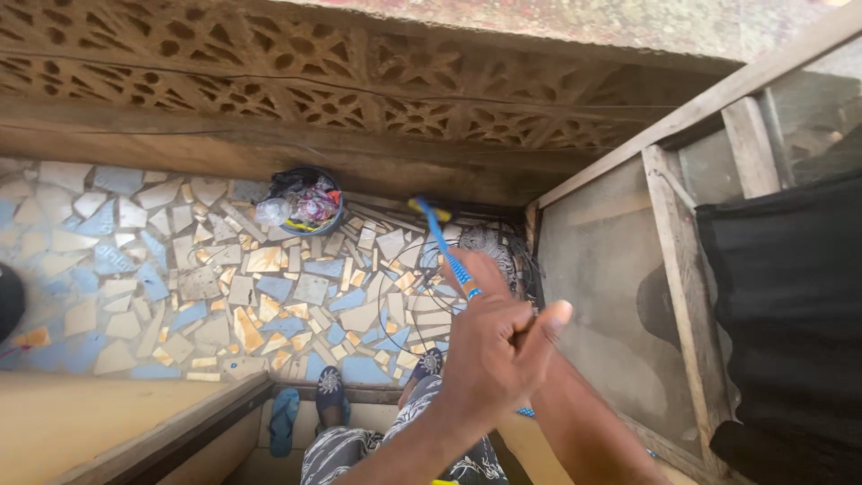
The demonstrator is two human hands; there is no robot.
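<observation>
blue braided cord [446, 247] with a yellow tip, stretched taut up and away from the hands toward the far wall. left hand [494, 346] clenched around the near end; right hand hidden behind it, grip impossible to tell. probably light, soft and bendy, slightly slick; best pinched close to the woven part. beyond, tangled dark wire [489, 247] on mosaic floor [135, 269], far-left bucket [305, 199] of rubbish.

Open mosaic floor [135, 278] left of the hands, passable. Hemmed in on the right by wooden screen frame [682, 269] and black cloth [790, 305]. Ahead, lattice wall [359, 81] blocks; bucket of rubbish [305, 202] at its foot, wire tangle [485, 247] beside (snag risk). Wooden ledge [108, 422] below left.
</observation>
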